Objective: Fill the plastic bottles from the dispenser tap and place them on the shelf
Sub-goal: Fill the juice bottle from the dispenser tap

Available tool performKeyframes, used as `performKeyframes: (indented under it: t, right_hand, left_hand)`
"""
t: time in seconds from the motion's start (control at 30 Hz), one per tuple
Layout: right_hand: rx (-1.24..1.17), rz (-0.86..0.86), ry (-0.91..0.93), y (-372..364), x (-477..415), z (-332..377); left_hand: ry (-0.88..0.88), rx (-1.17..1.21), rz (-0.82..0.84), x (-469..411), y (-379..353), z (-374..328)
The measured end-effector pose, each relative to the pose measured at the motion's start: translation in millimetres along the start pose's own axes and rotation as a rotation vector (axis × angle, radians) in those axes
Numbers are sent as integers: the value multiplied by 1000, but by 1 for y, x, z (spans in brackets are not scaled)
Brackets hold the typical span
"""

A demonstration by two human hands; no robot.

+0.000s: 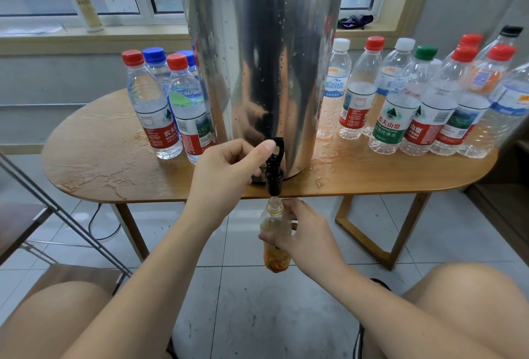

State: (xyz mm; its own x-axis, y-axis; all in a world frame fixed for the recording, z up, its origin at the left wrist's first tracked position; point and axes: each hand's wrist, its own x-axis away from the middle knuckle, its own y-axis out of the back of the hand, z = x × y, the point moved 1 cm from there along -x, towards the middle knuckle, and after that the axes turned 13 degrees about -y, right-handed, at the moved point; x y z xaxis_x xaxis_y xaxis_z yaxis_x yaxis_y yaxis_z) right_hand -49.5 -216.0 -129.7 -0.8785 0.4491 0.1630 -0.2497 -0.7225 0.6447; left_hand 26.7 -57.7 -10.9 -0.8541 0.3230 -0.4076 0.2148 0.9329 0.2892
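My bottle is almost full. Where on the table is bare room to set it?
Widest: the table's left end, left of the left bottle cluster, though wet. Also the front strip right of the dispenser, before the right bottle row. That right end is crowded.

Bare forearms [154,272], bare knees [463,295], L & R.
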Motion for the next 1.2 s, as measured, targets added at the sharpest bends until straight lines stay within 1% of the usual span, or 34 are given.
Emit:
performKeyframes:
  t: [0.47, 0.7, 1.2]
  right_hand:
    - [2, -4, 15, 0, 0, -1]
    - [-36, -21, 40, -5, -2, -7]
    - [-13, -19, 49, -3, -1, -4]
  left_hand:
    - [-3, 5, -3, -1, 0, 2]
    - [-11, 31, -9, 0, 0, 2]
    - [-12, 27, -3, 0, -1, 1]
